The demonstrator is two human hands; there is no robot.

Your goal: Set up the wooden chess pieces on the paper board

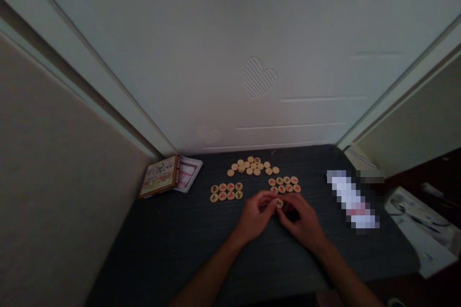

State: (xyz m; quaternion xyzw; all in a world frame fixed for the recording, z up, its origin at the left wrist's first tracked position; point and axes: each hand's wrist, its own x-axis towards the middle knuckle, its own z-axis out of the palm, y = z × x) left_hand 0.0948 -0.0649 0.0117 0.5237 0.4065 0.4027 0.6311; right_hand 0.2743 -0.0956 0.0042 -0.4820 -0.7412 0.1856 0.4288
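Note:
Between my two hands is a round wooden Chinese chess piece (279,203) with a dark character on its face. My left hand (255,216) pinches it from the left with thumb and fingers. From the other side, the fingers of my right hand (303,218) close on the same piece. Just beyond my hands lie two rows of Chinese chess pieces (287,180), partly covered by my fingers. Another two-row block of pieces (223,195), with red and dark characters, sits to the left. Behind both blocks is a loose pile of pieces (253,166), mostly blank side up.
A dark table (173,244) carries everything, against a white panel (223,48) with embossed hearts. At the back left lie a decorated box (159,176) and a pink-and-white packet (189,172). A blurred-out object (353,199) lies at the right, and a white box (423,230) stands beyond the table edge.

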